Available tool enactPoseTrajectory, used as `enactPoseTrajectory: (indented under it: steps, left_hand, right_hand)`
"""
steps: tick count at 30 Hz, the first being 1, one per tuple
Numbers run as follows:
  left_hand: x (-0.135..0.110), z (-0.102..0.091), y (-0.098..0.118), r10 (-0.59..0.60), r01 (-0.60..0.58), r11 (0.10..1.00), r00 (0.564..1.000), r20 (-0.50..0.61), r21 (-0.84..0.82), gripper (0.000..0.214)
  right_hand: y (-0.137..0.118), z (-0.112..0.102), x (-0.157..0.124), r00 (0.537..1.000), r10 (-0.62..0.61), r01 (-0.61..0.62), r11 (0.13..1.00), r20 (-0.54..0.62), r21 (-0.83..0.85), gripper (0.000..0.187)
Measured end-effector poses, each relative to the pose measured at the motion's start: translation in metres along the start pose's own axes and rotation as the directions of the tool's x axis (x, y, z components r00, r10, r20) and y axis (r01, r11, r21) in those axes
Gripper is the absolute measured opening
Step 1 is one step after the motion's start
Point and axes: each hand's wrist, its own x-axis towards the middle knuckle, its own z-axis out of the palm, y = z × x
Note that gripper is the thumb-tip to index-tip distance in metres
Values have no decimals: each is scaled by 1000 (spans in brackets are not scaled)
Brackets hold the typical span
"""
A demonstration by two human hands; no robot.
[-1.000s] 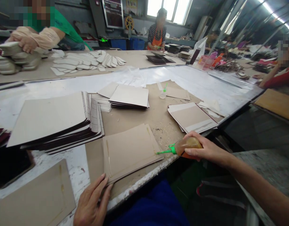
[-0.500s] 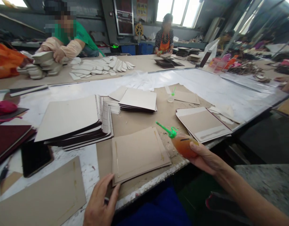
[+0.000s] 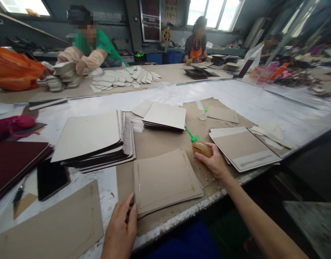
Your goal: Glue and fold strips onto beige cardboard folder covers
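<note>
My right hand [image 3: 212, 162] is wrapped round a glue bottle [image 3: 199, 147] with amber contents and a green nozzle. The bottle tilts over the brown table covering, nozzle up and to the left, just beyond a small stack of tan cardboard sheets [image 3: 165, 180]. Thin, shiny glue lines run along the left and right sides of the top sheet. At that stack's near left corner is my left hand [image 3: 121, 223], its thumb and fingers slightly apart and its fingertips against the edge. Another tan sheet [image 3: 54, 223] with glue marks lies at the lower left.
Stacked pale boards with dark edges [image 3: 90, 133] and a smaller pile [image 3: 165, 114] lie beyond. A panel [image 3: 235, 144] is at right, a small glue pot [image 3: 203, 114] behind. A phone [image 3: 50, 178] and cutter [image 3: 18, 196] lie left. Co-workers stand across the table.
My right hand has carried the glue bottle left and away from me, from over the table's front edge to beyond the cardboard. My left hand stays by the corner, thumb and fingers closer together. The view has shifted.
</note>
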Motion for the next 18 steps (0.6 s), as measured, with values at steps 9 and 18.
enactPoseTrajectory:
  steps: [9, 18]
  left_hand:
    - [-1, -2, 14, -41, 42, 998, 999, 21, -56, 30]
    - [-3, 4, 15, -48, 48, 999, 999, 7, -23, 34]
  right_hand:
    - [0, 7, -8, 984, -5, -56, 941, -179, -333, 71]
    - [10, -8, -21, 975, 101, -187, 852, -197, -489, 72]
